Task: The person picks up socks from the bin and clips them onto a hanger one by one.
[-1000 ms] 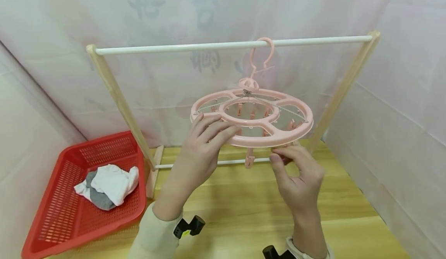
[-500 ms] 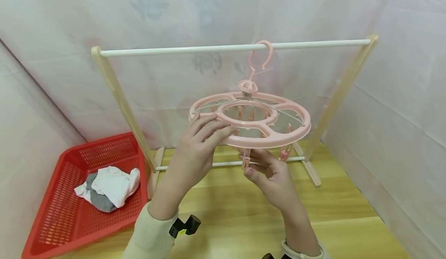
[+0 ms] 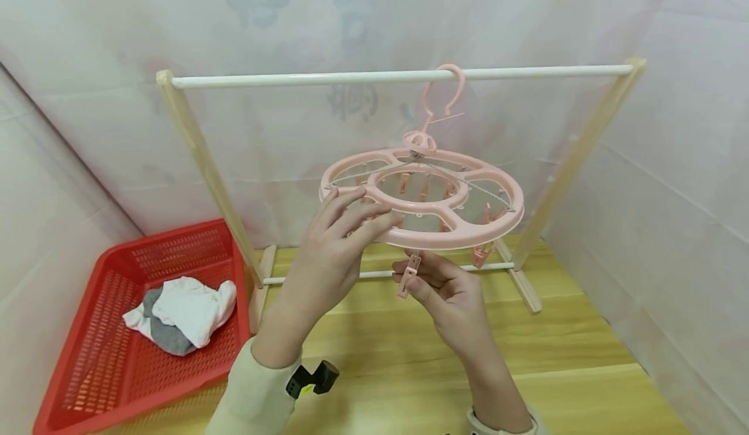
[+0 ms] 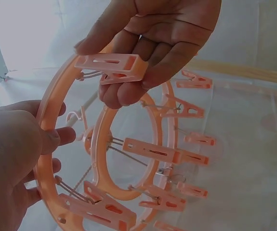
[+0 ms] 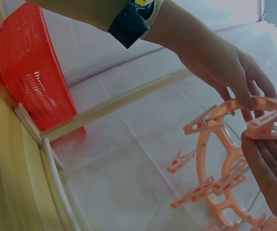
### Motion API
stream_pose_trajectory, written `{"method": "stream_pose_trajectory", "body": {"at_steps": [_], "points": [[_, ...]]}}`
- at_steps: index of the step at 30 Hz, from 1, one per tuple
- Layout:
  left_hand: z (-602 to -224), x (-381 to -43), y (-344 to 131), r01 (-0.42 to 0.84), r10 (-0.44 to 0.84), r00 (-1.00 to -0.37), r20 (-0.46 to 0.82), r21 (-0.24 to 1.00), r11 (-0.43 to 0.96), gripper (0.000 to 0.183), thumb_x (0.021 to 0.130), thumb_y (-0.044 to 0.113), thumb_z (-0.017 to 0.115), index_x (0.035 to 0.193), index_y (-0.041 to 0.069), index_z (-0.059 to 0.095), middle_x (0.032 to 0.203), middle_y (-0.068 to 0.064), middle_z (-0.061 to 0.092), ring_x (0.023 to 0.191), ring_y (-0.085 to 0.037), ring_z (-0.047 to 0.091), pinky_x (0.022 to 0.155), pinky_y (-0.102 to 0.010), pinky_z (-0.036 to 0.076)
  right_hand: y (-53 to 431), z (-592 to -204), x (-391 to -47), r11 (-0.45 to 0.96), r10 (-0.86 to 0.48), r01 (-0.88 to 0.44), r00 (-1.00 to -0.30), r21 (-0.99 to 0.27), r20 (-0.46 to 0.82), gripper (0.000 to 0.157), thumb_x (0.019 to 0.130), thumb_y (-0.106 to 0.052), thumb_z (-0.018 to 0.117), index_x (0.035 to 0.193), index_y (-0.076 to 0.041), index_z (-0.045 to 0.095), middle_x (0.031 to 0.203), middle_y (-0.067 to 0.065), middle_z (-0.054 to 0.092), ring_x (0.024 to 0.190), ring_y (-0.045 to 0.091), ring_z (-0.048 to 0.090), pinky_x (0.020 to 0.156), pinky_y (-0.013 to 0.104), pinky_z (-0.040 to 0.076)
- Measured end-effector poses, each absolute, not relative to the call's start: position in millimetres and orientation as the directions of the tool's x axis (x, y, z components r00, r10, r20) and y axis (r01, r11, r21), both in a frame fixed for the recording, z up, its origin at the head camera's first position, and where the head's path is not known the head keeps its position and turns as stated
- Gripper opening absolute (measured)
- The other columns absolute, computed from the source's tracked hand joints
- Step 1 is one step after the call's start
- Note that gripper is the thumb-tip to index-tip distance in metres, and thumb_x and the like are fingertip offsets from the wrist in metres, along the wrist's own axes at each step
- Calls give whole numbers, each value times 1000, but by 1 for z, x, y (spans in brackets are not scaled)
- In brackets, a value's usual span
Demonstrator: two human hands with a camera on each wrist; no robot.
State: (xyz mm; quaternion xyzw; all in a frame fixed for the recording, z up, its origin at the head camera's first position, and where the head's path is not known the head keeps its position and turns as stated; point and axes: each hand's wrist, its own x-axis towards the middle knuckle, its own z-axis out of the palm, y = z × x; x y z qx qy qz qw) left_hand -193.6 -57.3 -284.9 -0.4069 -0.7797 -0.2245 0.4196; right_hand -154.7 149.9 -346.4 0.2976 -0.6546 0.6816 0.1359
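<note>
A round pink clip hanger (image 3: 480, 232) hangs by its hook from a white rod. My left hand (image 3: 336, 246) holds the hanger's rim at the front left; in the left wrist view its thumb lies on one side of the rim (image 4: 54, 113) and its fingers show on the other. Below the front of the rim, my right hand (image 3: 450, 298) pinches a pink clothespin (image 3: 409, 276), tilting it on its short link. The left wrist view shows this clothespin (image 4: 112, 67) between the right thumb and fingers, with no cloth in it. Other clothespins (image 4: 104, 209) dangle around the ring.
The drying rack has a white top rod (image 3: 292, 80) and wooden posts (image 3: 199, 155). At left stands a red basket (image 3: 82, 331) holding white and grey cloth (image 3: 187, 308). The wooden tabletop (image 3: 398, 370) meets white sheeting behind and at the right.
My right hand has left a clothespin at the hanger's right, moved left to the front one and tilted it. My left hand has stayed on the rim.
</note>
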Motion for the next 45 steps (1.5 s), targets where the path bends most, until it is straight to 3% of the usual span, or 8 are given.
{"method": "stream_pose_trajectory", "body": {"at_steps": [9,16,20,28,34,37,41,45], "points": [[-285,-200,-58,832,456,-301,838,-3,555,37,96,-3,58,122,21,69,122,0,67,133,-30,51,118,-50,30,148,-343,-156,-172,-233,-521,-803,-836,549,36,99,3,54,135,10,53,118,19,70,109,27,70,89,36,57],[-283,-199,-62,835,479,-302,824,-13,550,40,96,-4,59,124,22,68,127,2,66,134,-25,50,118,-53,28,147,-344,-156,-177,-231,-495,-819,-851,525,34,99,3,54,132,12,54,114,17,72,106,27,71,89,37,57],[-280,-201,-66,842,489,-288,824,-25,538,38,96,-1,60,125,21,68,127,2,67,132,-25,51,116,-49,34,147,-343,-156,-189,-259,-531,-784,-826,564,35,102,3,50,135,12,51,114,20,71,108,27,70,90,39,57],[-281,-202,-69,843,492,-292,820,-22,537,42,96,-2,59,132,19,65,133,0,65,132,-26,52,117,-47,33,148,-343,-158,-138,-293,-620,-719,-772,630,34,104,2,42,136,7,52,115,31,65,111,26,68,94,36,55],[-290,-191,-77,812,467,-349,812,13,584,60,91,1,69,147,15,51,147,-5,54,142,-26,43,118,-49,32,149,-342,-156,-121,-301,-608,-731,-785,612,34,104,3,42,136,7,52,116,29,66,112,28,67,96,36,54],[-296,-179,-90,787,429,-376,822,39,616,67,87,2,75,148,13,49,147,-9,53,140,-29,45,115,-48,36,150,-342,-155,-112,-297,-594,-745,-796,598,34,104,3,42,136,7,52,116,29,66,113,28,67,98,36,53],[-311,-166,-119,760,366,-409,836,90,643,59,89,9,73,145,10,53,141,-10,57,131,-32,53,111,-43,42,152,-342,-155,-119,-289,-583,-754,-804,590,33,104,2,42,135,13,50,117,27,67,112,26,68,99,35,52],[-327,-158,-159,681,314,-489,813,131,721,58,90,9,71,145,13,53,134,-10,61,124,-32,57,105,-43,46,152,-343,-155,-140,-283,-593,-743,-793,606,34,104,3,42,135,16,47,116,24,68,112,24,68,98,34,53]]}}
